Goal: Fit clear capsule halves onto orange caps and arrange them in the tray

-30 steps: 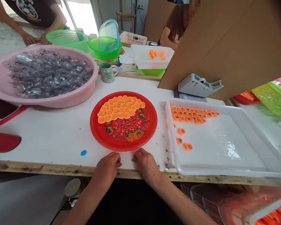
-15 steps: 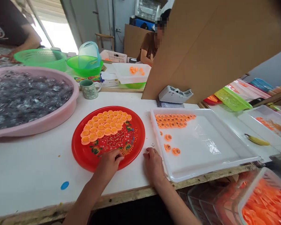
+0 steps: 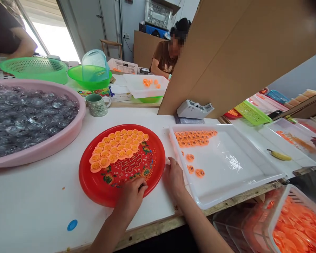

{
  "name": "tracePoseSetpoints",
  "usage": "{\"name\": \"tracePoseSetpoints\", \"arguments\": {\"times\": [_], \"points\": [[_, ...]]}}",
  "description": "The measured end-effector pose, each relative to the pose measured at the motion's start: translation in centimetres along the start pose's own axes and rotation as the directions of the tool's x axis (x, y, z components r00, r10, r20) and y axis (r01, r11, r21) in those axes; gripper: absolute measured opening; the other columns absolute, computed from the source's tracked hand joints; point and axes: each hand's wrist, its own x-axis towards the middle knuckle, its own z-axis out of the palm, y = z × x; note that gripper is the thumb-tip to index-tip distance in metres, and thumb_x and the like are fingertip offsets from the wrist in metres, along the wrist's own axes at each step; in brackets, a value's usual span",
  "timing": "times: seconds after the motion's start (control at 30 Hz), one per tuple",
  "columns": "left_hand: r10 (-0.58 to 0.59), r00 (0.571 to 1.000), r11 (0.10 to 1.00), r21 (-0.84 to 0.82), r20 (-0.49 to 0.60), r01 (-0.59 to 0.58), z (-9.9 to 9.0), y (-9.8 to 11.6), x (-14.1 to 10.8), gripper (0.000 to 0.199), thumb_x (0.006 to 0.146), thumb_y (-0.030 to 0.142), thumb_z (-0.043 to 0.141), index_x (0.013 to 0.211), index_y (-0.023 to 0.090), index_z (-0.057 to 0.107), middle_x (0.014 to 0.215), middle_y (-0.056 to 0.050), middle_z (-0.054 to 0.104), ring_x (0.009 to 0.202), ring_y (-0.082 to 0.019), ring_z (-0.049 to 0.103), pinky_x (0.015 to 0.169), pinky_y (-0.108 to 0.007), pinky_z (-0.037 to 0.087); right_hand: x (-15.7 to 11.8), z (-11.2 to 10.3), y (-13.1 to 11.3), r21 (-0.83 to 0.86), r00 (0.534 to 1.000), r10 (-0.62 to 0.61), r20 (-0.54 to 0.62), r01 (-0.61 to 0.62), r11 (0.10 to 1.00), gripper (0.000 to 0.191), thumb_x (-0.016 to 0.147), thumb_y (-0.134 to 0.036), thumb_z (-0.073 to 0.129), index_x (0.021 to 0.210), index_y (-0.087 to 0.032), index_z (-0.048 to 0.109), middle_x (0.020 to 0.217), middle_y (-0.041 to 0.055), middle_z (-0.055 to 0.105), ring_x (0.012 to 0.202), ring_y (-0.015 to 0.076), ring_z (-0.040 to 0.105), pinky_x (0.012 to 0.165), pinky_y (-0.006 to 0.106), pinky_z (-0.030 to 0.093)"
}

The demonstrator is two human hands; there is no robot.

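Observation:
My left hand [image 3: 133,191] is over the near edge of a red round tray [image 3: 94,189], fingers curled with thumb against them; what they hold, if anything, is hidden. Rows of round orange pieces [image 3: 113,149] lie on the tray's far left part, beside a printed pattern. My right hand [image 3: 175,175] rests on the white table between the red tray and a white rectangular tray [image 3: 226,154], its fingers bent and close together. Whether something sits between those fingertips cannot be made out. Orange pieces with dark marks [image 3: 192,138] fill the white tray's far left corner, with several loose ones nearer.
A pink basin [image 3: 80,116] of clear items stands at left, a mug [image 3: 97,105] behind the red tray. A tape dispenser [image 3: 195,109] sits by a cardboard panel [image 3: 213,52]. A blue disc [image 3: 72,225] lies near left. Another person sits at the back.
The view has shifted slightly. My left hand has moved a little to the right along the red tray's near edge. My right hand is slightly nearer that tray's right rim.

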Motion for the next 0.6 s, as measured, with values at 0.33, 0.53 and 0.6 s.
{"name": "tracePoseSetpoints", "arguments": {"times": [0.33, 0.53, 0.6], "points": [[0.043, 0.999, 0.990, -0.135, -0.023, -0.046, 0.1, -1.0, 1.2, 0.014, 0.074, 0.018, 0.055, 0.061, 0.021, 0.056, 0.061, 0.001, 0.065, 0.061, -0.016, 0.061, 0.061, -0.025, 0.045, 1.0, 0.3, -0.4, 0.024, 0.994, 0.056, -0.098, -0.054, 0.998, 0.013, 0.082, -0.010, 0.047, 0.076, -0.018, 0.055, 0.072, 0.0067, 0.064, 0.062, 0.0190, 0.059, 0.054, 0.026, 0.040], [0.038, 0.995, 0.989, -0.141, -0.094, -0.051, -0.1, -2.0, 1.1, 0.013, 0.079, 0.020, 0.052, 0.068, 0.022, 0.058, 0.068, 0.001, 0.068, 0.065, -0.017, 0.064, 0.063, -0.025, 0.047, -2.3, -0.3, -0.9, 0.093, 0.995, -0.098, -0.027, 0.101, 0.991, 0.024, 0.078, -0.002, 0.046, 0.073, -0.019, 0.061, 0.072, 0.0015, 0.065, 0.067, 0.0160, 0.062, 0.060, 0.023, 0.044], [0.032, 0.996, 0.992, -0.117, -0.087, -0.042, -0.2, -2.2, 1.2, 0.013, 0.079, 0.017, 0.053, 0.067, 0.021, 0.058, 0.067, 0.001, 0.067, 0.065, -0.017, 0.064, 0.063, -0.025, 0.046, -2.8, 0.0, -0.9, 0.085, 0.993, -0.121, -0.015, 0.122, 0.989, 0.026, 0.077, 0.001, 0.046, 0.072, -0.018, 0.062, 0.075, 0.0035, 0.065, 0.068, 0.0164, 0.062, 0.061, 0.024, 0.043]]}}
